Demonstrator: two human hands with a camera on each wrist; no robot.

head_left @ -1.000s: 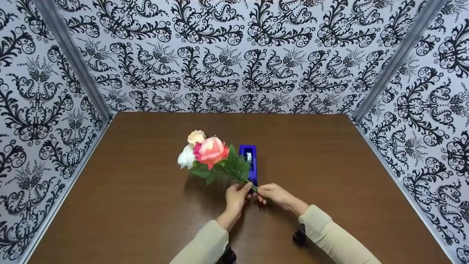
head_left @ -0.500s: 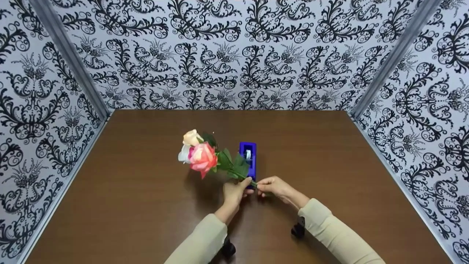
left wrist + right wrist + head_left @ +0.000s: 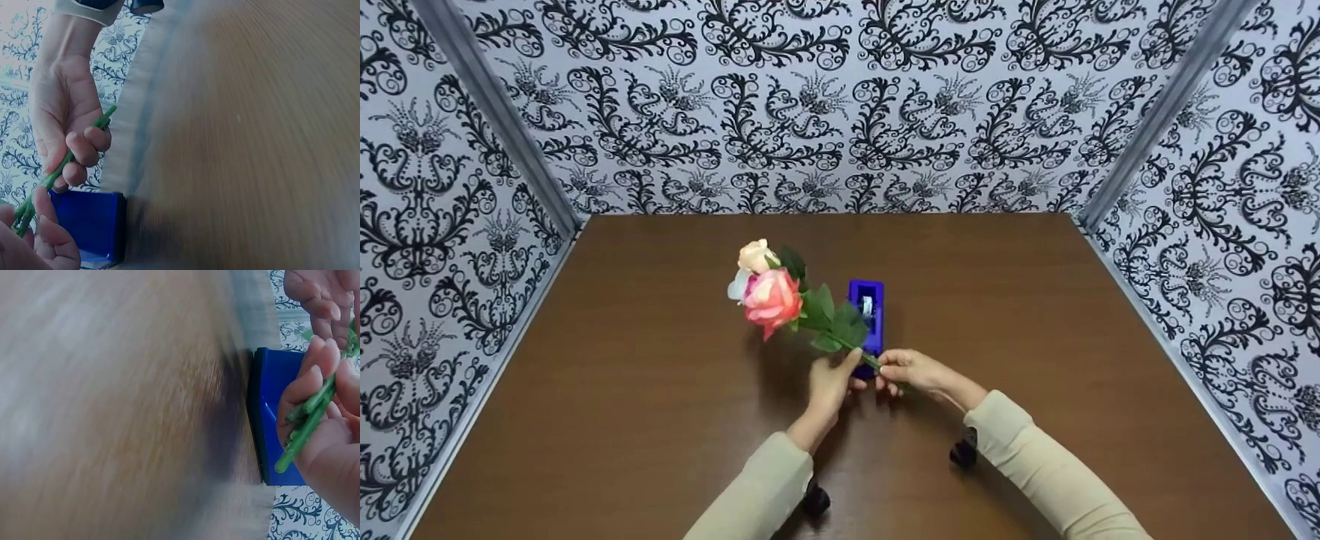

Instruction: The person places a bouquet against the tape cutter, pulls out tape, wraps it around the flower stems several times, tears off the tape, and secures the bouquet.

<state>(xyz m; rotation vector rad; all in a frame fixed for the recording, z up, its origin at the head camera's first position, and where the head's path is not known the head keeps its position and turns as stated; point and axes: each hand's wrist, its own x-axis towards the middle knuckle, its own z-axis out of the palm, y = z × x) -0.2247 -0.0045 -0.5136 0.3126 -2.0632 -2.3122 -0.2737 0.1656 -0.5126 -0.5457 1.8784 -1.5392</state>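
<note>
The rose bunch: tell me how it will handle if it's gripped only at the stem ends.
The rose bunch looks top-heavy: the blooms sit far from both hands, so it may droop or swing. The stems look thin and smooth, probably bendy and apt to slip or twist between the fingers.

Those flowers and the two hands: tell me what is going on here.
A person holds a small bunch of artificial roses above a brown table. The left hand grips the green stems from below, and the right hand pinches them just beside it. A blue tape dispenser stands on the table right behind the hands.
</note>
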